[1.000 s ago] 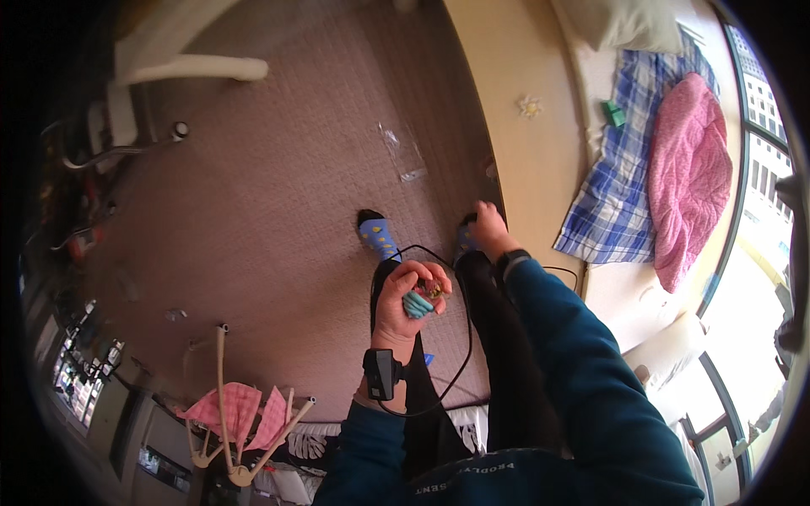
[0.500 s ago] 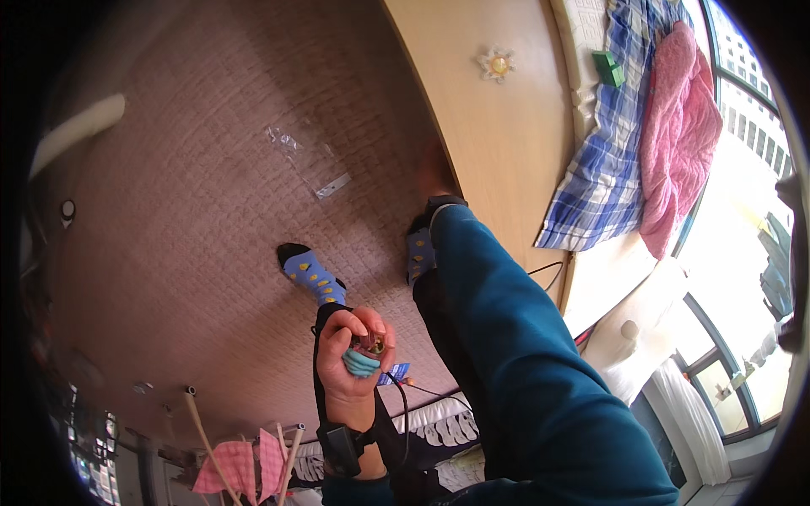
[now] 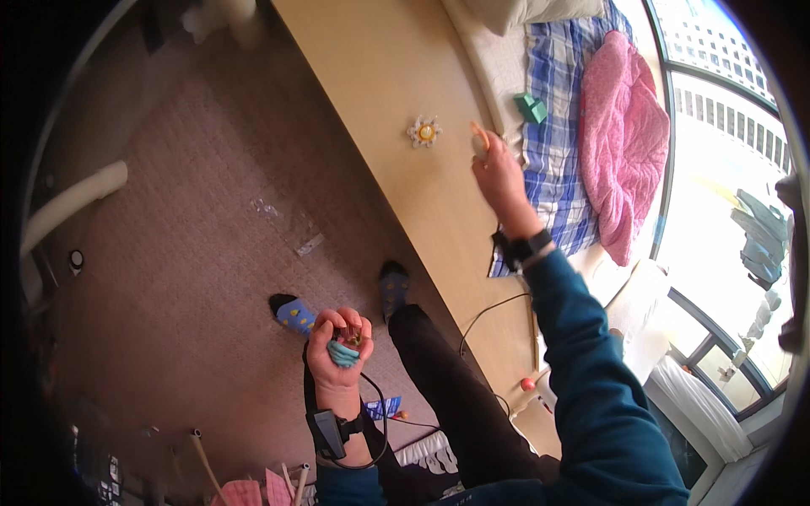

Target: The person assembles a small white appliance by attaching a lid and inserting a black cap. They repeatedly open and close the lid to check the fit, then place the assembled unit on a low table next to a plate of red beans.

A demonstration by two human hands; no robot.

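The step looks like a reach: the right hand (image 3: 504,181) seems to pinch a small, blurred whitish object (image 3: 479,147) over the pale wooden ledge (image 3: 363,84), near a clear flower-shaped ornament with a yellow centre (image 3: 424,131). The left hand (image 3: 324,361) curls around a ridged turquoise bundle (image 3: 342,354); releasing either calls for loosened fingers

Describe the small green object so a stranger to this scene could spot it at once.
Start from the long pale wooden board. Beyond its right side lies a blue plaid cloth; the small green object sits at that cloth's left edge, near the right hand. Its blocky shape and green colour set it apart from the rumpled pink cloth.
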